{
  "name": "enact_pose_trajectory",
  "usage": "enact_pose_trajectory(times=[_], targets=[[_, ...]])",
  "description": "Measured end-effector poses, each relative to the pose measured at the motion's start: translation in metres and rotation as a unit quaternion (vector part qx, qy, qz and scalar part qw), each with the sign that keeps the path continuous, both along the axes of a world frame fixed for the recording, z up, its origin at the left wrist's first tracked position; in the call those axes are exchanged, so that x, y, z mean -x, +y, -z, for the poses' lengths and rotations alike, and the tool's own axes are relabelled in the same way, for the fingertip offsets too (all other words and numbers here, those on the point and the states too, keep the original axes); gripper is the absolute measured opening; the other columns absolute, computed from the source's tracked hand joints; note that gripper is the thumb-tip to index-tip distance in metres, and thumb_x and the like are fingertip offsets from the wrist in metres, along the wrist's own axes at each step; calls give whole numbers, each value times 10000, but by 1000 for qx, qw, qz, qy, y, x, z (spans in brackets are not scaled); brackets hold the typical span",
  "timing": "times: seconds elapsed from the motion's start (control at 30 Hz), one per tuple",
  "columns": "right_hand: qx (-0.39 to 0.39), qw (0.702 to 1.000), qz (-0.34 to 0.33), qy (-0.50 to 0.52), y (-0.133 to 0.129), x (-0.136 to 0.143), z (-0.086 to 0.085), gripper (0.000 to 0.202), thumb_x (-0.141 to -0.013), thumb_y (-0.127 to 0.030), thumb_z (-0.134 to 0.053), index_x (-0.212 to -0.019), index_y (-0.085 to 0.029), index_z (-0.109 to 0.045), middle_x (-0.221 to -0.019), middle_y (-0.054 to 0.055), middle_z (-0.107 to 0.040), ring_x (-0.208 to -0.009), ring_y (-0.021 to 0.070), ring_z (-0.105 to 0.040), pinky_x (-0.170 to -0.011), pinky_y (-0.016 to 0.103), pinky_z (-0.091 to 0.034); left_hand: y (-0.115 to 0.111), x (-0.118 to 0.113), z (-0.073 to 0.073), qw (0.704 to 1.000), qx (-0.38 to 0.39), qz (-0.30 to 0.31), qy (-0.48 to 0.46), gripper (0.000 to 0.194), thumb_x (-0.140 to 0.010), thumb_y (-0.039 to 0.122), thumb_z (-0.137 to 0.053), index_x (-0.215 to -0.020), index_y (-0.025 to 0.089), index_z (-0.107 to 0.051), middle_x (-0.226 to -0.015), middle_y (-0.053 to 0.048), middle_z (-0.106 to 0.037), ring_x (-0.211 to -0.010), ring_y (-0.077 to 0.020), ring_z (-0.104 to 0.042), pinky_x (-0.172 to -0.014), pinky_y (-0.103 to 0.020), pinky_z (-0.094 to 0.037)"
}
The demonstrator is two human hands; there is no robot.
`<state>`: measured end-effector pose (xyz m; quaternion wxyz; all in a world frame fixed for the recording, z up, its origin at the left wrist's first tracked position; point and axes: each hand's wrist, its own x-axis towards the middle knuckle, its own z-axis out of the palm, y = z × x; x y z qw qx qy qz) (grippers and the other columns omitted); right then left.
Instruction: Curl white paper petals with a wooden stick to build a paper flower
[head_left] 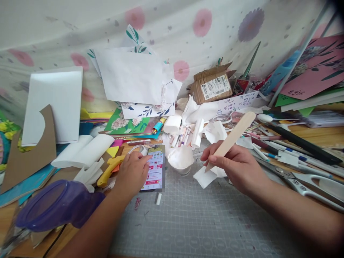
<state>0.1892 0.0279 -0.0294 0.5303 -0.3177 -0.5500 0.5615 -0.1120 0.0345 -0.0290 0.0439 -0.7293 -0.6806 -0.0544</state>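
Observation:
My right hand [236, 163] pinches a wide wooden craft stick [236, 134], tilted with its rounded end up to the right. Its lower tip is over a small white paper piece [205, 177] on the grey cutting mat [188, 218]. My left hand [134, 170] rests on the left side of a phone [156, 170] with a lit screen, fingers loosely bent and reaching onto it; it grips nothing. Between the hands stands a small cup [181, 159] with white material over its top. A short white piece [158, 199] lies below the phone.
Scissors [298, 179] and several pens lie at the right. At the left are a yellow-handled tool [109, 172], a purple object [60, 206], white rolls [83, 150] and cut cardboard [30, 161]. Behind stand paper sheets [131, 75] and a torn cardboard box [212, 84].

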Motion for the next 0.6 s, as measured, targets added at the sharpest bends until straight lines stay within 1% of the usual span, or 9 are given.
enact_pose_trajectory(times=[0.23,0.3,0.37,0.43,0.47,0.5,0.53,0.57,0.6], targets=[[-10,1000,17,-11,1,-3,5,132,-825,-273,-734,-697,-240,-730,-733,10,-708,-755,195,-666,-724,330,-527,6,6,10,1000,10,12,-15,439,-896,215,-418,-1159,202,-769,-1030,-121,-619,-1081,-318,-568,-1001,-491,-456],[-6,1000,16,-14,2,-3,6,125,-825,-277,-735,-705,-243,-730,-746,12,-709,-764,195,-662,-725,330,-527,6,7,8,999,6,15,-27,436,-892,208,-414,-1140,190,-773,-1012,-122,-631,-1067,-317,-582,-984,-491,-467],[-5,1000,18,-12,2,-3,6,121,-830,-283,-736,-714,-247,-732,-761,12,-710,-778,191,-659,-730,322,-524,1,2,0,999,-11,17,-38,427,-896,222,-408,-1131,180,-763,-1030,-124,-639,-1069,-319,-587,-975,-495,-470],[-6,1000,14,-3,1,-2,6,127,-832,-288,-738,-712,-246,-733,-768,14,-708,-789,187,-656,-727,311,-524,-12,-10,-11,997,-37,27,-60,397,-915,272,-410,-1119,170,-736,-1053,-124,-645,-1072,-311,-590,-967,-481,-473],[-5,1000,9,5,0,-1,5,129,-831,-289,-738,-711,-242,-733,-772,17,-708,-786,184,-654,-717,305,-525,-20,-19,-18,995,-50,41,-79,371,-933,311,-410,-1098,181,-715,-1046,-110,-651,-1046,-285,-605,-944,-444,-488],[-1,1000,3,14,-1,0,4,125,-826,-289,-742,-713,-237,-733,-782,21,-710,-772,181,-651,-699,300,-526,-29,-30,-23,985,-55,72,-144,327,-937,343,-438,-1075,188,-692,-998,-93,-661,-953,-256,-628,-876,-408,-511],[3,1000,-2,23,-3,1,3,117,-820,-289,-747,-719,-233,-735,-793,24,-713,-751,176,-648,-680,295,-528,-37,-43,-28,970,-24,111,-215,287,-934,368,-478,-1091,209,-659,-950,-63,-670,-852,-221,-637,-799,-370,-527],[5,1000,-6,28,-4,2,2,111,-814,-290,-751,-723,-229,-735,-799,26,-715,-730,172,-643,-665,293,-530,-44,-56,-31,949,38,149,-276,285,-914,392,-540,-1138,235,-623,-951,-42,-683,-810,-201,-641,-759,-346,-530],[2,1000,-7,29,-6,4,0,112,-814,-292,-751,-725,-226,-734,-793,26,-714,-719,170,-641,-659,292,-533,-49,-69,-33,927,95,166,-323,339,-879,416,-612,-1176,255,-589,-996,-38,-693,-832,-202,-649,-752,-339,-532]])
